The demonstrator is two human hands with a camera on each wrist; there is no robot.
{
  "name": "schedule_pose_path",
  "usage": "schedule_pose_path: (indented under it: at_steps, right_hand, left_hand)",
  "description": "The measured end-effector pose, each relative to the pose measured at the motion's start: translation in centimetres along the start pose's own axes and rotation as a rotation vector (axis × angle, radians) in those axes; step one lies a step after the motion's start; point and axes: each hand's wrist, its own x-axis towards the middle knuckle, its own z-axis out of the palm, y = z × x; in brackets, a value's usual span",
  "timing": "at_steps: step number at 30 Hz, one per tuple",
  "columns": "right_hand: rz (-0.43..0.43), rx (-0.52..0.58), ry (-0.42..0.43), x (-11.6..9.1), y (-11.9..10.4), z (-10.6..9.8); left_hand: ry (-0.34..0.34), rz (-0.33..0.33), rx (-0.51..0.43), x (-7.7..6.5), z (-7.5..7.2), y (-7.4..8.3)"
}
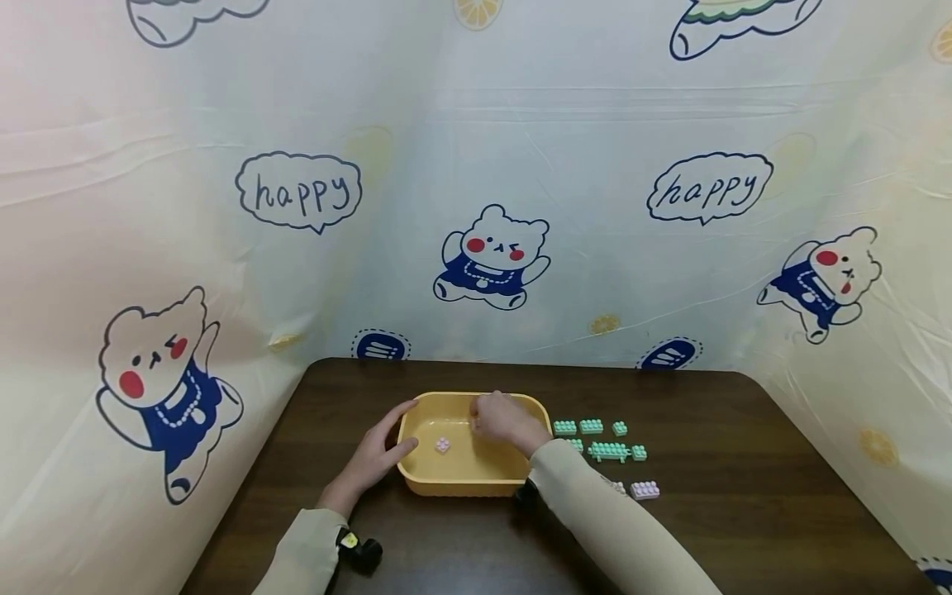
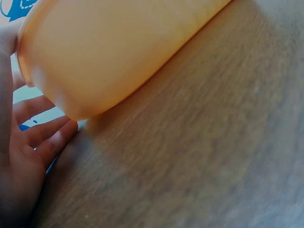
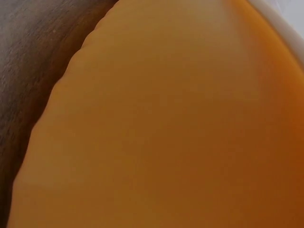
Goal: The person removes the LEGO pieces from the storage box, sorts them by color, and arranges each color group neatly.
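Observation:
A yellow plastic basin [image 1: 476, 479] sits on the table, with a small pink building block [image 1: 442, 445] on its floor. At its left end my left hand [image 1: 372, 454] holds it, thumb at the rim and fingers spread along the outer wall. In the left wrist view, the fingers of that left hand [image 2: 38, 137] reach around the end of the basin [image 2: 109, 52]. My right hand [image 1: 504, 419] reaches down into the basin from the right, fingers bent; I cannot tell whether they hold a block. The basin's wall [image 3: 152, 114] fills the right wrist view and hides that hand.
Several green blocks [image 1: 591, 426] lie in rows right of the basin, among them a longer joined green piece [image 1: 608, 451]. Nearer the front is a lilac block [image 1: 644, 490], with another pale block partly behind the right sleeve [image 1: 595, 504]. A printed curtain [image 1: 491, 124] hangs behind the table [image 1: 714, 463].

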Motion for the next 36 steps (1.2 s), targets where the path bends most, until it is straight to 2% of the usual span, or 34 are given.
schedule_pose_path:
  at_steps: [16, 18, 21, 23, 25, 30, 36]
  right_hand:
    - [0.057, 0.059, -0.036, -0.2, -0.1, 0.4]
    - [0.066, 0.057, -0.046, -0.2, -0.1, 0.5]
    - [0.068, 0.053, -0.050, -0.1, -0.1, 0.6]
    - [0.062, 0.043, -0.048, -0.1, -0.1, 0.6]
    - [0.055, 0.038, -0.045, -0.1, -0.1, 0.6]
    - [0.043, 0.036, -0.044, -0.2, -0.1, 0.3]
    - [0.033, 0.063, -0.022, -0.6, 0.2, -0.5]
  left_hand:
    - [0.003, -0.023, -0.002, -0.4, 0.2, 0.0]
    - [-0.010, -0.026, 0.008, -0.5, 0.0, 1.0]
    - [-0.011, -0.030, 0.009, -0.5, 0.0, 1.1]
    - [-0.010, -0.030, 0.011, -0.5, 0.0, 1.0]
    - [0.003, -0.020, -0.008, -0.4, 0.3, 0.0]
    - [-0.004, 0.009, -0.015, -0.2, 0.2, 0.0]
    - [-0.001, -0.002, -0.005, -0.1, 0.0, 0.1]
